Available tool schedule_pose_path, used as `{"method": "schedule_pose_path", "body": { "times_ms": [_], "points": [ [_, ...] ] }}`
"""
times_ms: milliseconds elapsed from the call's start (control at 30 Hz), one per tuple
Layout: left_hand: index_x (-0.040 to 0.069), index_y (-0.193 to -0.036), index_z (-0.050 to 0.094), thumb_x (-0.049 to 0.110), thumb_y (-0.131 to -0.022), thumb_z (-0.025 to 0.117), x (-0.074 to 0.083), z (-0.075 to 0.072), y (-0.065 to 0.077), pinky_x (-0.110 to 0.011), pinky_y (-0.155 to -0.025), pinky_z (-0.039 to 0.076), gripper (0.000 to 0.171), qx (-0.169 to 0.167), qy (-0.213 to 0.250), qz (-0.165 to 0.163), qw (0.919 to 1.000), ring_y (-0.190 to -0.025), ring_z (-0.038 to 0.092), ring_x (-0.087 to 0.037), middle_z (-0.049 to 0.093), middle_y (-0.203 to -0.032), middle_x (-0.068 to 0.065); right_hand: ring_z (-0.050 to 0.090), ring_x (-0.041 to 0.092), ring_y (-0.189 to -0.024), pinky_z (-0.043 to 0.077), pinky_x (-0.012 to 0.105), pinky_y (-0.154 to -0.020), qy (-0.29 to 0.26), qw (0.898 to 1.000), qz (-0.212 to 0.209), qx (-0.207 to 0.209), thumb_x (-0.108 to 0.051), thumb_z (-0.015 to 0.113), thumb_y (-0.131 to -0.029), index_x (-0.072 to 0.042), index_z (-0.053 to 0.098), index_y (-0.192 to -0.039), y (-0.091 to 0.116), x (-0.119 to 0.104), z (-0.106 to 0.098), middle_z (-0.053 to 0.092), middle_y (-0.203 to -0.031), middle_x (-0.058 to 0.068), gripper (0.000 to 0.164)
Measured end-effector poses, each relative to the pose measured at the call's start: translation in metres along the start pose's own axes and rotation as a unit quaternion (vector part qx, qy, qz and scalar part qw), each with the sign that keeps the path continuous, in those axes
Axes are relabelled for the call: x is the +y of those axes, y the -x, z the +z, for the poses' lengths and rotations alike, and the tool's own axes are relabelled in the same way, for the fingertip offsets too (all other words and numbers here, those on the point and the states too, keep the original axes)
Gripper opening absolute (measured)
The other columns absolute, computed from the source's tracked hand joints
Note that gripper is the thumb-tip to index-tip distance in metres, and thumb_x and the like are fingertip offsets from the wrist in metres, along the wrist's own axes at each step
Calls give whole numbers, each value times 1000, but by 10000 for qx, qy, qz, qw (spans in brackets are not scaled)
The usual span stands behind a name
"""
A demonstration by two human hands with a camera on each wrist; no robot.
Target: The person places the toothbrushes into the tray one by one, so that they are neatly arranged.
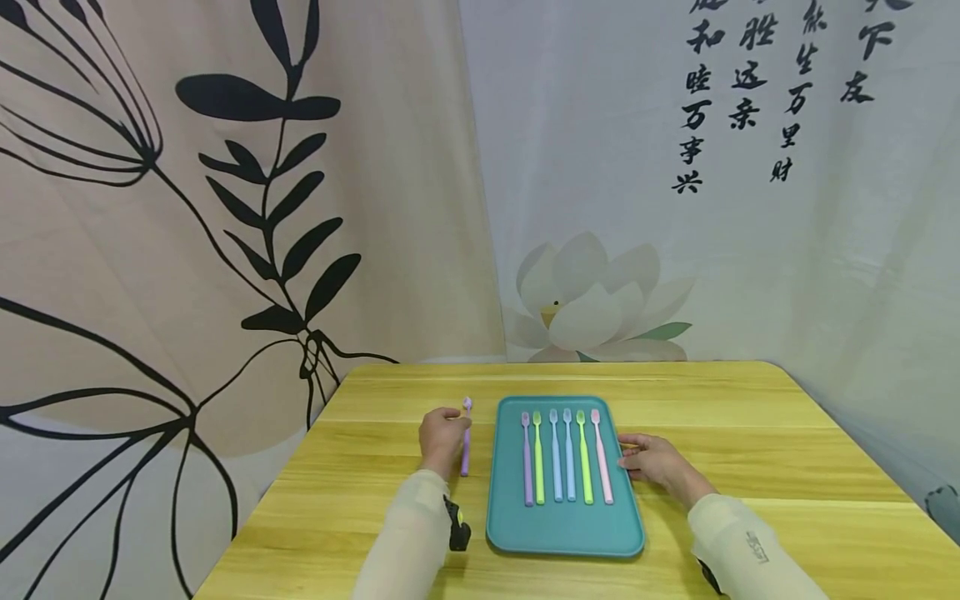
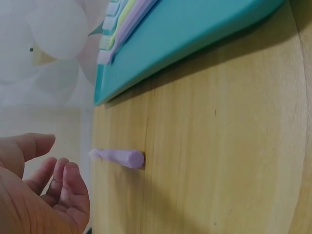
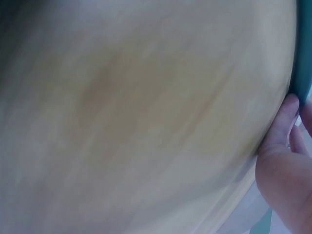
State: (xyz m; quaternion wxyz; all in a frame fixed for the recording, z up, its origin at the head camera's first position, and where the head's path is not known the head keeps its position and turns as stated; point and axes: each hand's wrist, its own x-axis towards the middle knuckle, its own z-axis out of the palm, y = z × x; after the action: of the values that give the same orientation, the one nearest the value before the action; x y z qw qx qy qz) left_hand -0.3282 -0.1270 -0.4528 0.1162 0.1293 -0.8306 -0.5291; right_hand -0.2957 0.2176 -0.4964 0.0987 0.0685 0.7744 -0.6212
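My left hand [image 1: 442, 435] is over a purple toothbrush [image 1: 466, 442] lying on the table left of the tray. In the left wrist view, a gap shows between that hand's thumb and fingers, and the toothbrush [image 2: 124, 157] lies apart from them. A teal tray [image 1: 566, 533] holds a row of several toothbrushes: a purple one [image 1: 527, 467], green ones, blue ones and a pink one [image 1: 602, 462], heads toward the far side. My right hand [image 1: 660, 467] touches the tray's right rim with its fingertips; the right wrist view shows them at the tray's edge [image 3: 303, 53].
The wooden table [image 1: 750, 450] carries the tray near its middle. Behind it hangs a curtain [image 1: 405, 208] with plant prints, a lotus and dark lettering. A dark wrist device [image 1: 457, 525] sits on the left sleeve.
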Motion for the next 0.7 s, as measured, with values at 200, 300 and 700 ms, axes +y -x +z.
{"method": "schedule_pose_path", "body": {
  "times_ms": [200, 300, 700],
  "points": [
    [-5, -113, 70, 10, -86, 73, -7, -1, -3, -51, -94, 47, 31, -52, -33, -98, 9999, -111, 59, -40, 67, -113, -22, 62, 21, -89, 56, 35, -80, -21, 10000, -19, 5, 8, 62, -92, 11, 44, -141, -1, 1, 0, 55, -111, 21, 52],
    [-4, -113, 70, 11, -87, 72, -10, -1, -3, -50, -92, 49, 31, -92, -95, -180, 9998, -109, 59, -39, 67, -114, -21, 62, 21, -90, 56, 35, -80, -22, 10000, -21, 9, 8, 62, -92, 11, 44, -141, -1, 1, 0, 55, -112, 21, 52],
    [-6, -110, 70, 10, -85, 74, -19, 1, -4, -47, -88, 51, 30, -63, -165, -203, 9996, -103, 61, -39, 68, -108, -22, 61, 21, -92, 56, 35, -80, 78, 10000, -21, 30, 7, 62, -92, 10, 45, -141, -1, 1, 0, 54, -113, 22, 51]
  ]
}}
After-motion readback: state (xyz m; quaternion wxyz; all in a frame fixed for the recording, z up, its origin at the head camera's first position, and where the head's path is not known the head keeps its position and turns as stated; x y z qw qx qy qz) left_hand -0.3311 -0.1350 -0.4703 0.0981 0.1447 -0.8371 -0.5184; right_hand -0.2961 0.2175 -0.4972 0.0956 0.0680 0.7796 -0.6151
